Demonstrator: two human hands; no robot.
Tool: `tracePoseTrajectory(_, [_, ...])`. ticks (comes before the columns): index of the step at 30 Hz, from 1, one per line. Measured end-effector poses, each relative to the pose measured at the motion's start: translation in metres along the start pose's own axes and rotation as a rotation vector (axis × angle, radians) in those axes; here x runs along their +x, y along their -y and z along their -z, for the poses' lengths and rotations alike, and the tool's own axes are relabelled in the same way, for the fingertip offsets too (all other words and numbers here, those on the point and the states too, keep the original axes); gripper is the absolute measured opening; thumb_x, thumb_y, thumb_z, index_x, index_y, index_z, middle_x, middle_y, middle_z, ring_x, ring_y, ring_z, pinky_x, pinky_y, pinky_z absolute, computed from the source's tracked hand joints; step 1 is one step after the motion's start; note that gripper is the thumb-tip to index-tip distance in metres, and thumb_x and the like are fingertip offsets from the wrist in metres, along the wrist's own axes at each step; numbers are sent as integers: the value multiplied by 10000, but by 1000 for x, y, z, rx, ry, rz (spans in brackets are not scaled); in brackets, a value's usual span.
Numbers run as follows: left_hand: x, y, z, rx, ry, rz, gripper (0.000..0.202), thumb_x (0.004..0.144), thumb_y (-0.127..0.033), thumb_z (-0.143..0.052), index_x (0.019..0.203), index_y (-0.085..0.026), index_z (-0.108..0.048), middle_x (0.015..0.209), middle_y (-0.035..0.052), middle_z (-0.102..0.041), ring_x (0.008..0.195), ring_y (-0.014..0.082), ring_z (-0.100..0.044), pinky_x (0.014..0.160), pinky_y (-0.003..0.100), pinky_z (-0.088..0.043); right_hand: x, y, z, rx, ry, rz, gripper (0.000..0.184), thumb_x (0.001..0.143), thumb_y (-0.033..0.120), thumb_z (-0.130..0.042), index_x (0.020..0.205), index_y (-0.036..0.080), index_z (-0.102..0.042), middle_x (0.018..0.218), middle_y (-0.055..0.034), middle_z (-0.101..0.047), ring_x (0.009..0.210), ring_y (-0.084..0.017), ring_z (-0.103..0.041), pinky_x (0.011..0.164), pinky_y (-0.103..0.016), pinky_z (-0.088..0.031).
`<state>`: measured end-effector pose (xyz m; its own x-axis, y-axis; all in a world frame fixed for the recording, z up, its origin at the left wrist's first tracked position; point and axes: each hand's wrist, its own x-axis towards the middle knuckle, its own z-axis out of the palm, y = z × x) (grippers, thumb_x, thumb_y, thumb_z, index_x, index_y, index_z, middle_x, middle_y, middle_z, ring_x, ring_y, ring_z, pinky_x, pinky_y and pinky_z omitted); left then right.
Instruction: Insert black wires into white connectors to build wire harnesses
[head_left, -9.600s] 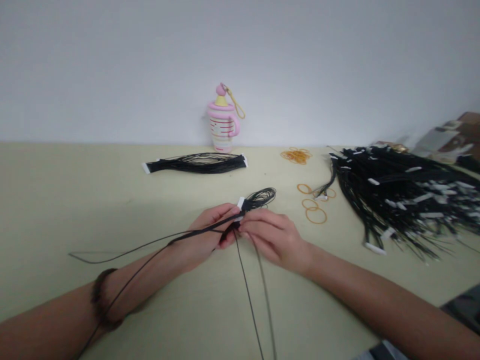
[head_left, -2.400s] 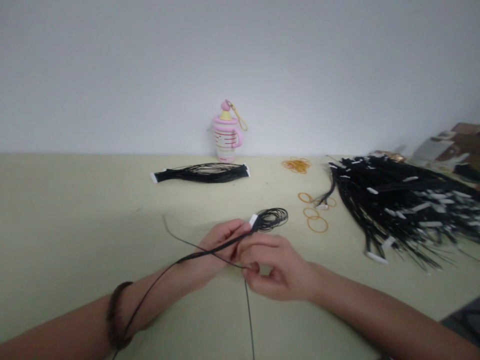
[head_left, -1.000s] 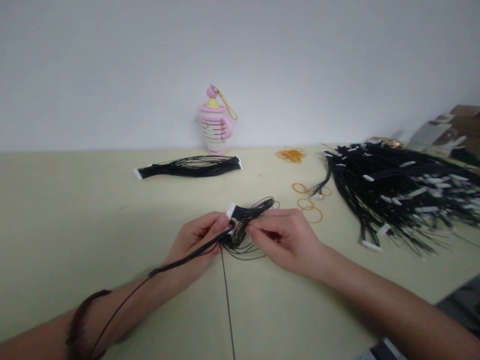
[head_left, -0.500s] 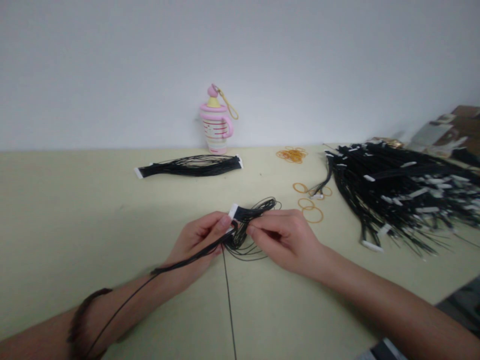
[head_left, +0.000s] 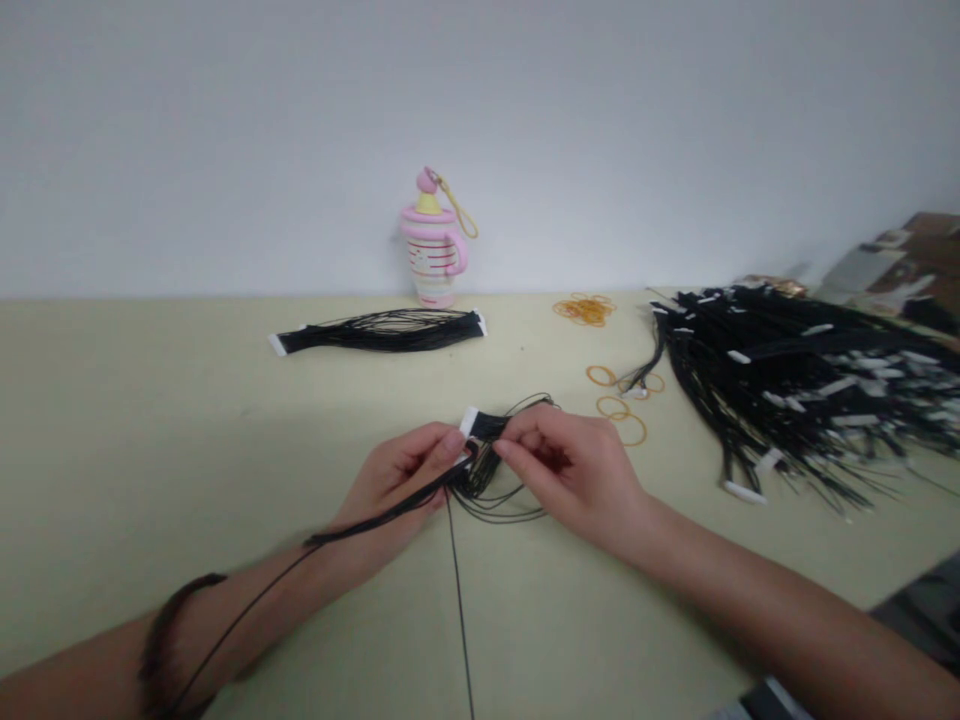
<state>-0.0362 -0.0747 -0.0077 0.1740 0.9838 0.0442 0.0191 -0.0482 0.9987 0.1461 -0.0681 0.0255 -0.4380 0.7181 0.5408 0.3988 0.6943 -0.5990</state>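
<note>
The left hand [head_left: 394, 480] and right hand [head_left: 574, 470] pinch a black wire bundle [head_left: 487, 428] between them. Its white connector [head_left: 469, 421] sits just far of the left hand.

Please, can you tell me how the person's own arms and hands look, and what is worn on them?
The left hand and right hand are bare, with no gloves, and no ring shows. Both forearms are bare too, without sleeves. The left wrist wears a dark brown bracelet; the right wrist wears nothing visible.
</note>
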Motion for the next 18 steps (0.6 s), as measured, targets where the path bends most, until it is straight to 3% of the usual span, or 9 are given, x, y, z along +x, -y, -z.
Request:
tracePoseTrajectory(11, [-2, -1, 3, 106, 34, -56, 259, 795, -381, -476, 752, -156, -597, 580, -18, -443, 519, 80, -356, 453, 186, -271, -1, 3, -1, -128, 7, 62, 139, 836, 185, -462, 731, 138, -540, 632, 6, -531, 571, -73, -459, 535, -194, -340])
tracePoseTrajectory(18, [-2, -1, 5, 154, 49, -69, 236, 815, -354, -460, 842, -169, -604, 675, -3, -494, 607, 88, -407, 525, 185, -328, -3, 5, -2, -133, 21, 65, 160, 848, 195, -445, 729, 137, -534, 640, 0, -538, 575, -79, -466, 544, -203, -348])
